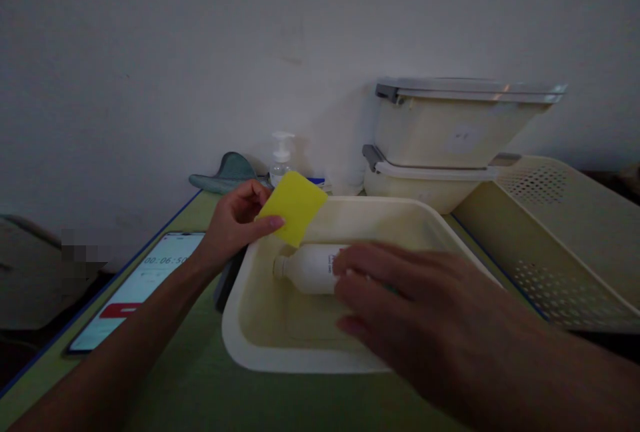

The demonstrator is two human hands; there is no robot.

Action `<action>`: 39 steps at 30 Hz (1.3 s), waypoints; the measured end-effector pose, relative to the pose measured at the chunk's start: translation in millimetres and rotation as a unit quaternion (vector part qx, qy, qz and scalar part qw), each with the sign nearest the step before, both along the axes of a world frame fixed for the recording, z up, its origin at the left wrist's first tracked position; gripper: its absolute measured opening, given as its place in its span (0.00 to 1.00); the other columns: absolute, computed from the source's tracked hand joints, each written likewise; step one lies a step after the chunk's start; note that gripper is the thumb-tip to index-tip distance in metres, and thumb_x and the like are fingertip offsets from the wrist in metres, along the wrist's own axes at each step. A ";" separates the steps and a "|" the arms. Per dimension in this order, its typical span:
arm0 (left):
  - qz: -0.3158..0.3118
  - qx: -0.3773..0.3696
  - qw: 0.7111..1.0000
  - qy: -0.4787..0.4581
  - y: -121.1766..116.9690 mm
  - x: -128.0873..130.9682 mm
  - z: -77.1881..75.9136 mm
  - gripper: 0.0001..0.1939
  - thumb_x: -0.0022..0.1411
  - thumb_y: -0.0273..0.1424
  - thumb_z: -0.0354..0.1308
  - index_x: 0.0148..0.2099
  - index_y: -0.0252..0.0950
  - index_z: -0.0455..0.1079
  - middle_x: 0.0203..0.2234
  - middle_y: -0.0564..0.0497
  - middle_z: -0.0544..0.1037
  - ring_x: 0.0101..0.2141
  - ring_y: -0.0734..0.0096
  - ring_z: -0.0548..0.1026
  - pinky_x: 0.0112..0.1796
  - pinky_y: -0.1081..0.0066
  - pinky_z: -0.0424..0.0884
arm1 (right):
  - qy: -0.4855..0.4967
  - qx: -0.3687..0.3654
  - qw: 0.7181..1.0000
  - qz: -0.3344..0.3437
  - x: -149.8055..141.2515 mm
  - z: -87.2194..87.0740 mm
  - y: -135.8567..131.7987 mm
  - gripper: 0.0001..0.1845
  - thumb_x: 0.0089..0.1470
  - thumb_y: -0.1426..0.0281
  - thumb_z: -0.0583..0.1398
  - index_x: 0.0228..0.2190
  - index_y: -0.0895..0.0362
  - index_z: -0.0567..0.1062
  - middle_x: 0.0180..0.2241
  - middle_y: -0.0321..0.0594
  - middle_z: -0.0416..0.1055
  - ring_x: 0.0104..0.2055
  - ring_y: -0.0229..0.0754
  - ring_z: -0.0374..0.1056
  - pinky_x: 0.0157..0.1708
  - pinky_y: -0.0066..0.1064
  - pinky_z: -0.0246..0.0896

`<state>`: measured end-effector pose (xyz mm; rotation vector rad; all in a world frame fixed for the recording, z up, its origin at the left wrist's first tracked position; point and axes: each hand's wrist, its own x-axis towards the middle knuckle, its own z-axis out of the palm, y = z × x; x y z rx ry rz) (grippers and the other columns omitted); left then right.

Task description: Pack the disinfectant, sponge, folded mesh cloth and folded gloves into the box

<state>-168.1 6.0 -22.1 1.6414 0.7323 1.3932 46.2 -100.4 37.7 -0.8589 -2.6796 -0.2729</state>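
My left hand (243, 219) pinches a thin yellow card with rounded corners (296, 207) between thumb and fingers, above the left rim of a cream plastic basin (305, 357). Inside the basin a white bottle (310, 269) lies on its side, its neck pointing left. Red and dark print shows on its label, partly covered. My right hand (400, 305) is over the right part of the basin, in front of the bottle. Motion blurs its fingers, so whether they touch or hold anything is unclear.
On the left of the green table lies a phone (150, 279) showing a timer. Behind the basin stand a pump bottle (281, 159) and a grey-green curved object (227, 175). Stacked lidded boxes (440, 129) and a perforated basket (560, 239) occupy the right side.
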 end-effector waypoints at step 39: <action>-0.034 0.096 0.988 0.113 8.8 -19.3 -11.1 0.05 0.53 0.31 0.62 0.28 0.38 0.69 0.22 0.54 0.69 0.26 0.74 0.68 0.27 0.75 0.65 | 0.009 -0.166 0.985 -0.038 59.1 -23.0 39.7 0.23 0.58 0.81 0.50 0.54 0.57 0.63 0.54 0.44 0.65 0.57 0.41 0.60 0.53 0.38 0.60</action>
